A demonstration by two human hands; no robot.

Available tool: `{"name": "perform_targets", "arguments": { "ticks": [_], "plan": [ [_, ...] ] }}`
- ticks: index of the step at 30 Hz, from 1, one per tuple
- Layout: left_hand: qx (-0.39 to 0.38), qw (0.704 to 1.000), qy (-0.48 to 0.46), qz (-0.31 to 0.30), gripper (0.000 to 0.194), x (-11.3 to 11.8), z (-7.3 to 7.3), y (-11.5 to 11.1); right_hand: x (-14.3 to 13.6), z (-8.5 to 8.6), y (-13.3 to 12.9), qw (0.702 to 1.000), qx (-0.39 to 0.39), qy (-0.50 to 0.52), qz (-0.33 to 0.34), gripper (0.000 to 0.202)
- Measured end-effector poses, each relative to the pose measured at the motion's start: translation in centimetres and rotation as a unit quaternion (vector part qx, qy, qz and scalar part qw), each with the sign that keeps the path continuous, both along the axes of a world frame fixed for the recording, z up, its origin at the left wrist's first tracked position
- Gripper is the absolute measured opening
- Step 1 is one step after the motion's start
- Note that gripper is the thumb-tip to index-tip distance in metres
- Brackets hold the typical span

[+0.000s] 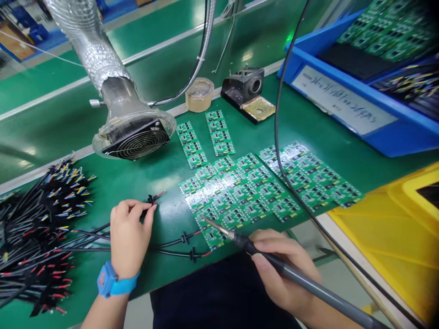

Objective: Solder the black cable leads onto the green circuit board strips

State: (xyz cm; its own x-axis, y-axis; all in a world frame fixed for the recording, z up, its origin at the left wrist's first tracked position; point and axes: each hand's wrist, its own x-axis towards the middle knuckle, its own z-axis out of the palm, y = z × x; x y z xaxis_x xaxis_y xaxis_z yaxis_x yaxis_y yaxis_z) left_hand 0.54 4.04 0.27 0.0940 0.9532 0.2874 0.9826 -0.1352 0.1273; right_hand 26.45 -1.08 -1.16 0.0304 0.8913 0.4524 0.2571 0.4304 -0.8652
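My left hand [130, 228], with a blue wrist strap [118, 282], pinches a black cable [151, 199] near its red-tipped end, left of the circuit boards. In my right hand [286, 269] is a soldering iron [247, 242], held like a pen. Its metal tip hovers over or touches the near left part of the green circuit board panels [236, 196]; I cannot tell which. Two more black cables [174, 246] lie below my left hand, their red wire ends reaching the board edge.
Bundled cables [41, 228] pile up at the left. A fume extractor [137, 132] hangs above the bench. Two board strips [192, 145], a tape roll [199, 95] and an iron stand [248, 91] sit behind. A blue bin [343, 100] and a yellow crate [394, 228] stand right. The iron's cord [279, 137] crosses the view.
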Motion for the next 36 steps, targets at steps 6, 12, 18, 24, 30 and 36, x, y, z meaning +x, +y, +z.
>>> {"name": "perform_targets", "arguments": {
  "ticks": [6,12,18,24,30,36],
  "plan": [
    [-0.015,0.989,-0.122,-0.084,0.008,2.7,-0.2,-0.9,-0.7,0.5,0.7,0.999,0.022,-0.042,0.002,0.025],
    [-0.178,0.952,-0.212,-0.128,0.015,4.2,-0.4,0.0,-1.3,0.4,1.4,0.993,0.060,-0.097,0.023,0.029],
    [-0.221,0.945,-0.212,-0.114,0.017,4.6,-0.1,-0.1,-1.7,-0.1,1.4,0.987,0.094,-0.132,-0.002,0.023],
    [-0.210,0.948,-0.205,-0.123,0.014,4.7,-0.3,-0.3,-1.9,-0.2,1.6,0.986,0.083,-0.141,0.014,0.023],
    [-0.191,0.952,-0.201,-0.127,0.012,4.7,-0.5,-0.5,-1.9,-0.3,1.4,0.987,0.081,-0.134,0.022,0.026],
    [-0.189,0.955,-0.190,-0.130,0.012,4.7,-0.7,-0.5,-1.1,0.8,1.6,0.995,0.041,-0.085,0.026,0.029]
  ]
}}
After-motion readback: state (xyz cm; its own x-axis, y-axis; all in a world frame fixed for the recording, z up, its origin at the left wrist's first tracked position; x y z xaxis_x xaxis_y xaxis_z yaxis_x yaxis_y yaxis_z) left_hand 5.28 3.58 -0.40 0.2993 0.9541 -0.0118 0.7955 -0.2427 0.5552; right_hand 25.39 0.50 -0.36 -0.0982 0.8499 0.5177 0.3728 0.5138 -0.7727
